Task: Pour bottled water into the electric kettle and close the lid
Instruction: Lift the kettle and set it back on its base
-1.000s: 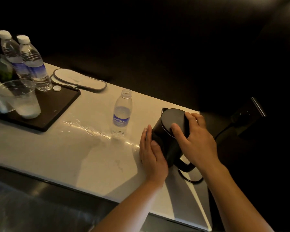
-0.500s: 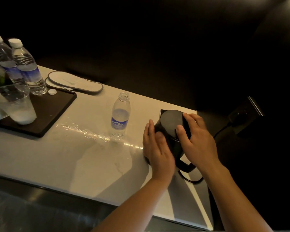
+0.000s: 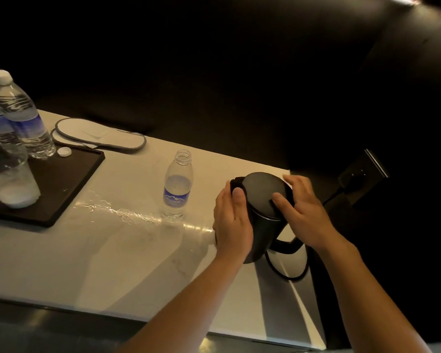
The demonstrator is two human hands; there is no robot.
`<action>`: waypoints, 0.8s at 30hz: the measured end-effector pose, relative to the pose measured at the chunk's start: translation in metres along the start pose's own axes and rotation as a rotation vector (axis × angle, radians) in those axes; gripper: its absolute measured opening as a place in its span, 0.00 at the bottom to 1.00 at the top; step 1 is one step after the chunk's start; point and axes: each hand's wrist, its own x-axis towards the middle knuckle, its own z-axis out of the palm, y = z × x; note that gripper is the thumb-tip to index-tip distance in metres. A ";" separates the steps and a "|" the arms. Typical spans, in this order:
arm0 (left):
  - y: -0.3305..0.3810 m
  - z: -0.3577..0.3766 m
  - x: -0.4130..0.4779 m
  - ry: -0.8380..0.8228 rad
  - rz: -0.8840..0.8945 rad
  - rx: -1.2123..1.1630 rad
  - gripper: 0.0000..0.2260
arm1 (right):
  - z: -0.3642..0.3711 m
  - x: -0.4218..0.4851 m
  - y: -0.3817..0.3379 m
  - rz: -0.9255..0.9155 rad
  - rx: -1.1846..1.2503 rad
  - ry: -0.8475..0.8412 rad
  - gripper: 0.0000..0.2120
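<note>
two hands on the matte black electric kettle (image 3: 261, 215) now, sitting near the right end of the pale glossy worktop (image 3: 112, 250). left hand (image 3: 233, 222) has slid up from the worktop to cup the kettle's side, fingers loosely curled, thumb at the spout. right hand (image 3: 301, 212) rests spread on the round lid, which looks shut. the uncapped clear plastic water bottle (image 3: 177, 187) stands just left, partly emptied, so pouring seems done and this is probably a last press or check of the lid.
</note>
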 end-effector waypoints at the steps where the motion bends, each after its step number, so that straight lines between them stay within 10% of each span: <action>1: -0.005 -0.003 0.002 0.018 0.002 -0.036 0.29 | 0.000 0.000 0.000 0.001 0.010 0.002 0.30; 8: -0.025 -0.028 0.029 -0.156 -0.281 -0.174 0.20 | -0.003 0.005 -0.001 -0.031 0.102 -0.032 0.22; 15: -0.002 -0.013 0.002 -0.045 -0.035 -0.167 0.16 | -0.016 0.020 0.001 0.047 0.167 -0.161 0.19; 24: -0.026 -0.020 0.022 -0.035 -0.258 -0.183 0.28 | -0.005 0.044 -0.022 0.126 0.032 -0.112 0.14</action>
